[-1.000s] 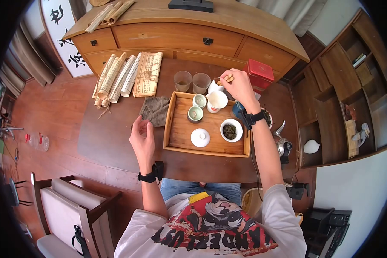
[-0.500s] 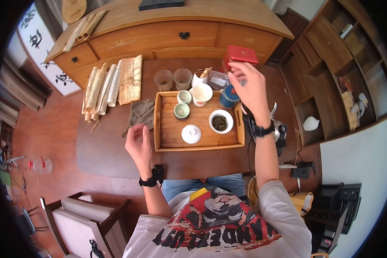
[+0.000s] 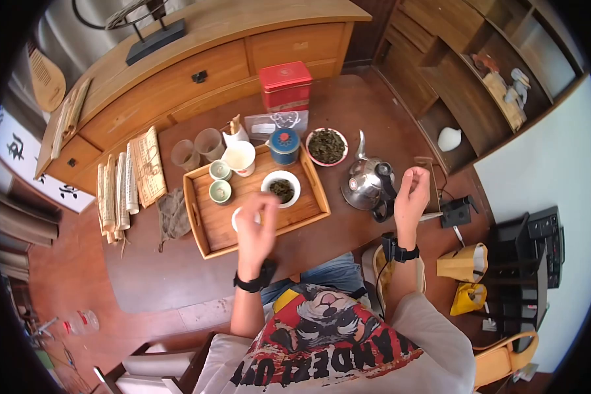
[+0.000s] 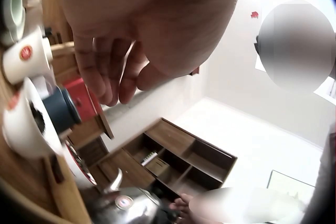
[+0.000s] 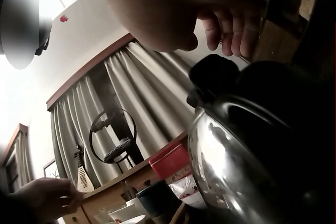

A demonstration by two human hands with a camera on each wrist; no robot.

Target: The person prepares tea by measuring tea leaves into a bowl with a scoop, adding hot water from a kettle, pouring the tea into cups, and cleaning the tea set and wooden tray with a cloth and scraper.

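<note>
My right hand [image 3: 412,200] hangs with loosely bent fingers just right of a steel kettle [image 3: 364,184]. In the right wrist view its fingertips [image 5: 237,37] stay above the kettle's black handle, with nothing in them. Over the front of a wooden tray [image 3: 209,253] hovers my left hand [image 3: 256,230], its fingers relaxed and empty. It partly hides a white lid [image 3: 236,220]. A white bowl [image 3: 291,201] of tea leaves stands behind it on the tray, alongside a white pitcher [image 3: 241,163], two pale green cups [image 3: 220,192] and a blue canister [image 3: 284,151].
Behind the tray are two glasses [image 3: 209,143], a white holder [image 3: 234,138] of wooden tools and a red tin [image 3: 286,92]. A dish of tea leaves [image 3: 328,146] sits left of the kettle. Paper scrolls [image 3: 121,190] and a grey cloth [image 3: 175,217] lie at left.
My right hand has left the wooden tools, now in their holder, and moved right to the kettle. My left hand has come over the tray. The head view has turned right.
</note>
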